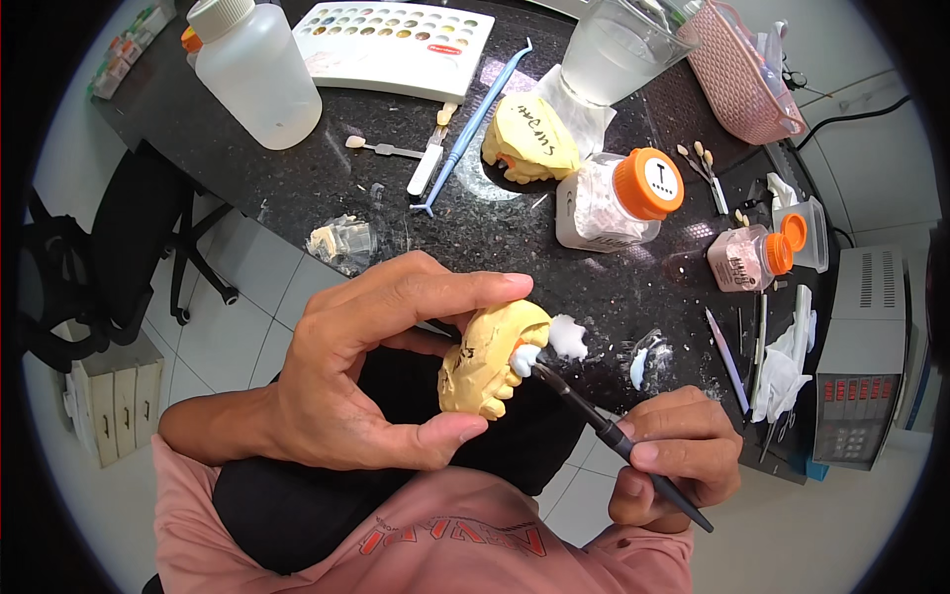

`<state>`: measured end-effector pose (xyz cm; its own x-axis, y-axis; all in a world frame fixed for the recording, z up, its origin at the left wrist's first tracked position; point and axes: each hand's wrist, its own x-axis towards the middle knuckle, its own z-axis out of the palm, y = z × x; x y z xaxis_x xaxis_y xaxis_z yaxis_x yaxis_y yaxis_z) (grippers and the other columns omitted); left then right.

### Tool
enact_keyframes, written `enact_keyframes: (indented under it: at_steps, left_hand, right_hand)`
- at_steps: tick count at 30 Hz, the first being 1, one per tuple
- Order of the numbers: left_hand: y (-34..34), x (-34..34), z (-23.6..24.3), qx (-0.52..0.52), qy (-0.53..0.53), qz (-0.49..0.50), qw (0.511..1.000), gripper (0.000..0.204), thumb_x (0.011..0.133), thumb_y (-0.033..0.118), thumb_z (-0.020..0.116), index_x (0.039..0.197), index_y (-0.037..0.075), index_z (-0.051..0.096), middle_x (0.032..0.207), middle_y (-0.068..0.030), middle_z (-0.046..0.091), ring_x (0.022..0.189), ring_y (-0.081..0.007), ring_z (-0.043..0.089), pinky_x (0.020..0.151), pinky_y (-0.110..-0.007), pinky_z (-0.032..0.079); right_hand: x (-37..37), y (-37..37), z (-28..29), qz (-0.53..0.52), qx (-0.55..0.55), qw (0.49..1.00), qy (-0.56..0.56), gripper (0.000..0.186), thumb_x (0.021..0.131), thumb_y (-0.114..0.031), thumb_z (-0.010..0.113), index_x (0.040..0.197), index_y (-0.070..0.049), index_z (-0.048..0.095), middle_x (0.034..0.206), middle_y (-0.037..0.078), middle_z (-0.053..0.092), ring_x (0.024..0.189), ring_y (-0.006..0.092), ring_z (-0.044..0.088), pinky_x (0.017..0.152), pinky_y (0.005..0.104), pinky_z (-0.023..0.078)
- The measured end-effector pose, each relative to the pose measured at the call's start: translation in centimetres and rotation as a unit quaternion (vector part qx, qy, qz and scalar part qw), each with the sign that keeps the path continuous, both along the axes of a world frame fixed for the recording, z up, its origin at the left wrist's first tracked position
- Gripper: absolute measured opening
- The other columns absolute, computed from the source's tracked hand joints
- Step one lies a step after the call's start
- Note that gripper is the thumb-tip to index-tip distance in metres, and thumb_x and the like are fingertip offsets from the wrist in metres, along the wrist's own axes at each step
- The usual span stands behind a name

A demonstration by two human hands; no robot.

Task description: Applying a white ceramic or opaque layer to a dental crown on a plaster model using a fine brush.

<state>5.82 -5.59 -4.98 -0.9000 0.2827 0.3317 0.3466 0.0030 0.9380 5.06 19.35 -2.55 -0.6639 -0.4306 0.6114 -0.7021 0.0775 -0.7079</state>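
My left hand point(371, 371) grips a yellow plaster dental cast point(467, 368) between thumb and fingers, held up in front of my lap. Pale bluish-white material point(523, 358) covers a tooth on the cast, beside a bit of orange. In my right hand point(683, 450) is a thin brush point(594, 421) with a black handle, pinched by the fingers. Its dark tip touches or nearly touches the pale material. Just beyond the cast, a small mound of white powder or paste point(568, 338) lies on the dark speckled table point(396, 233). A pale-blue smear point(638, 368) lies to its right.
Orange-capped powder jars point(604, 213) and a second yellow cast point(531, 139) stand farther back. A water glass point(623, 49), white bottle point(259, 79), palette point(396, 45) and blue double-ended instrument point(475, 129) are behind. Tools and tissue point(782, 371) lie right, near a grey machine point(859, 346).
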Motion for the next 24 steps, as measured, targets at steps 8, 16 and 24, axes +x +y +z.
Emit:
enact_keyframes:
  at_steps: [8, 16, 24]
  left_hand:
    - [0.01, 0.00, 0.03, -0.001, 0.002, 0.000, 1.000, 0.069, 0.067, 0.018, 0.080, 0.123, -0.009, 0.051, 0.099, -0.0115, 0.054, 0.089, -0.0140, 0.056, 0.076, -0.024, 0.055]
    - [-0.04, -0.10, 0.23, -0.014, 0.008, 0.004, 1.000, 0.068, 0.065, 0.017, 0.081, 0.122, -0.009, 0.053, 0.098, -0.0112, 0.055, 0.087, -0.0136, 0.057, 0.075, -0.023, 0.055]
    - [-0.06, 0.08, 0.23, -0.022, 0.008, 0.002, 1.000, 0.068, 0.065, 0.017, 0.081, 0.122, -0.008, 0.053, 0.098, -0.0112, 0.055, 0.088, -0.0138, 0.057, 0.076, -0.023, 0.054]
  right_hand:
    - [0.13, 0.14, -0.12, 0.002, -0.004, 1.000, -0.002, 0.025, 0.069, -0.002, 0.076, 0.090, -0.002, 0.063, 0.076, 0.010, 0.062, 0.065, 0.0205, 0.065, 0.055, 0.0256, 0.055]
    - [0.15, 0.00, -0.04, -0.010, 0.010, 1.000, 0.004, 0.025, 0.069, -0.002, 0.076, 0.090, -0.002, 0.063, 0.076, 0.010, 0.063, 0.066, 0.0203, 0.065, 0.055, 0.0253, 0.055]
    - [0.25, 0.13, -0.16, 0.000, -0.028, 1.000, 0.006, 0.024, 0.071, 0.000, 0.073, 0.092, -0.001, 0.062, 0.077, 0.012, 0.061, 0.064, 0.0200, 0.063, 0.053, 0.0251, 0.053]
